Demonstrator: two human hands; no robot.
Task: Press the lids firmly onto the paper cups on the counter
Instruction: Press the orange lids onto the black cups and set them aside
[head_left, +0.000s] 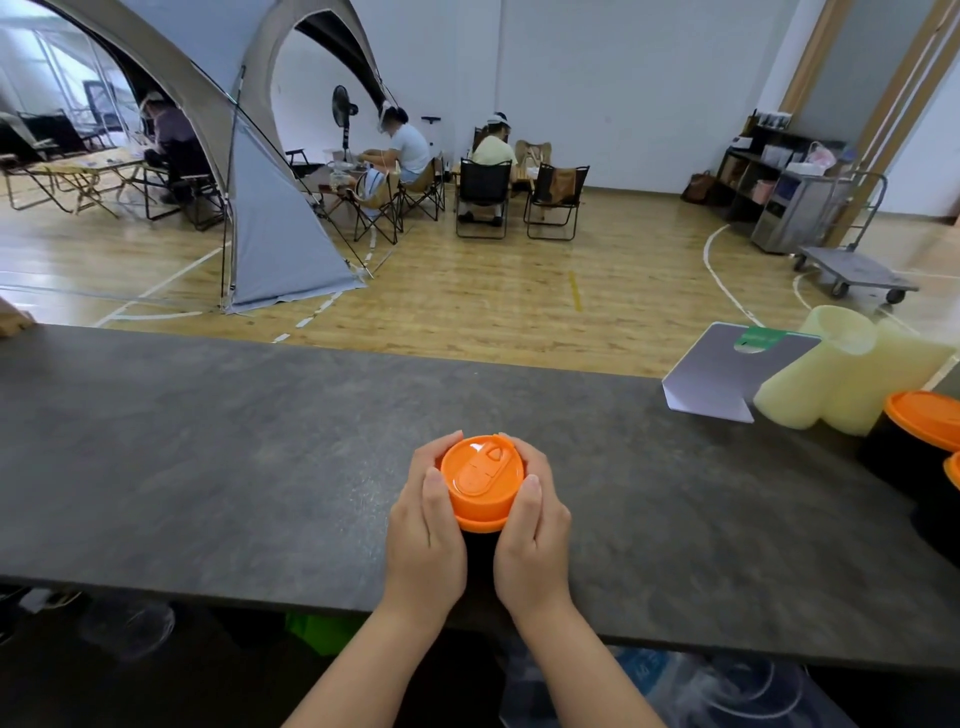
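Inspector: Both hands first. State them.

Me: My left hand and my right hand curl round one dark paper cup, one on each side, near the counter's front edge. Fingers wrap the far side; each thumb lies against the orange lid's wall.

Inspector: Seating of the lid?

Me: It sits on top of the cup, flange showing all round the near side. Whether it is snapped fully home, I cannot tell.

Inspector: Other cups?

Me: Two more dark cups with orange lids stand at the counter's right edge, the farther one and the nearer one, both cut off by the frame.

Inspector: Anything else on the counter?

Me: Pale yellow foam block near the far right corner, touching the farther cup's rear; a folded grey card just left of it, at the far edge.
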